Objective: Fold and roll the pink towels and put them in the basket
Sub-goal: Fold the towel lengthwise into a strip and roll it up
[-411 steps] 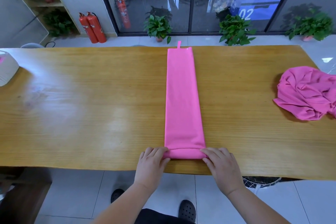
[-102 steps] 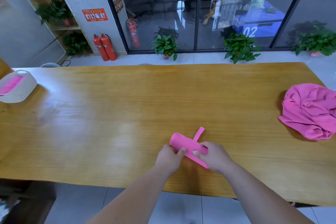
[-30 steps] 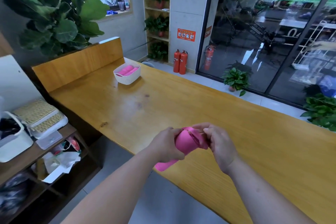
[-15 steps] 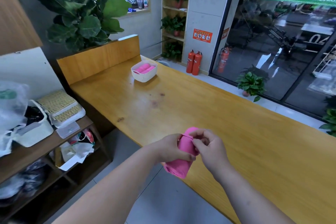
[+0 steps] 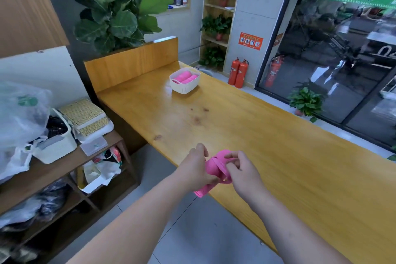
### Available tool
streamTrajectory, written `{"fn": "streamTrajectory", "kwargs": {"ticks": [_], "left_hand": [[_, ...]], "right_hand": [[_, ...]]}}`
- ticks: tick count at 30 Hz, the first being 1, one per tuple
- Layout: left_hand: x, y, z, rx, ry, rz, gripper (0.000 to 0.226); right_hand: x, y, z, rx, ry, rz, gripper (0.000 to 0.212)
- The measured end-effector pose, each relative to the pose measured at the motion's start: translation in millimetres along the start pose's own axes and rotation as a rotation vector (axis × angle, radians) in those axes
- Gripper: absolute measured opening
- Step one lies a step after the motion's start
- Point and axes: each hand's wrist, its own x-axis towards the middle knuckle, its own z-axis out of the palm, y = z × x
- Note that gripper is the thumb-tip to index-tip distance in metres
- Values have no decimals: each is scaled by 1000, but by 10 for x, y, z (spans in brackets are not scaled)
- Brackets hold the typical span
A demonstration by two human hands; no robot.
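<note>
Since a few seconds back, you've picked the rolled towel (image 5: 211, 168) up off the table (image 5: 267, 139) and turned toward the basket end. It's now held in the air over the near table edge. Your left hand (image 5: 192, 170) has its fingers curled round the roll, and your right hand (image 5: 243, 170) is pinching the thin loop (image 5: 220, 167) that runs across it, thumb against fingertips. The white basket (image 5: 184, 89) sits well apart at the far end, just in front of the raised wooden end panel (image 5: 132, 64), with two pink rolls (image 5: 186, 76) already inside. Plain tabletop lies between you and it. Left of you is a cluttered shelf unit (image 5: 64, 169) with a plastic bag (image 5: 19, 118); fire extinguishers (image 5: 238, 73) stand on the floor beyond the basket.
</note>
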Motion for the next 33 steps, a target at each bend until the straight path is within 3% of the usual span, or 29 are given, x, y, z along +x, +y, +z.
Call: {"fn": "streamTrajectory", "kwargs": {"ticks": [6,9,15,18,21,24,30,33], "left_hand": [[-92,-189,-180,199,-58,210,130],[-144,-331,-220,291,-23,300,137],[-262,-622,-387,273,98,201,134],[-207,-754,-581,107,211,37,137],[-129,-891,-792,-127,317,-90,140],[-20,-989,-1011,-306,348,-204,140],[418,-1146,-1304,-630,413,-375,136],[742,-1219,-1499,-721,474,-420,128]], "right_hand": [[340,-338,222,-10,-162,279,35],[508,-565,386,31,-225,295,26],[535,-747,760,-248,-408,184,17],[558,-791,867,-304,-393,121,24],[638,-814,906,-219,-425,46,23],[827,-786,939,-146,-439,6,36],[1431,-548,1156,-208,-362,-46,23],[1779,-326,1286,-274,-315,11,16]]}}
